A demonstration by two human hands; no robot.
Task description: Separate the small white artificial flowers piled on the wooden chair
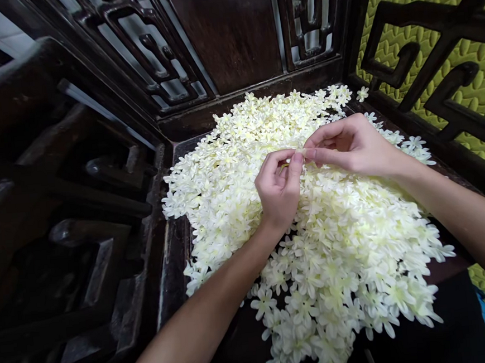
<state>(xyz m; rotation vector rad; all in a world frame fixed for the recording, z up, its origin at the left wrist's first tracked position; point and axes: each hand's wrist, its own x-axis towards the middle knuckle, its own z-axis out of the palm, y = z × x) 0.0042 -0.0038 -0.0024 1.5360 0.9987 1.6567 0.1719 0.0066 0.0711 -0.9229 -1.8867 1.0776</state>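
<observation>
A large heap of small white flowers [226, 183] with pale yellow centres spreads beneath both hands. Above its middle, my left hand [279, 187] is closed in a pinch, thumb against forefinger. My right hand [359, 144] pinches from the other side, and its fingertips meet those of my left. Something tiny and pale sits between the fingertips, too small and too covered to name. A thin yellowish strand [284, 166] shows by the left fingers. The right palm and wrist hover just over the flowers.
The flowers lie on a dark wooden seat [175, 240] with a carved lattice side [99, 232] at left and a backrest [230, 31] behind. Another carved side [432, 27] stands at right, with a yellow-green textured cover [474, 90] behind it. Flowers spill over the near edge.
</observation>
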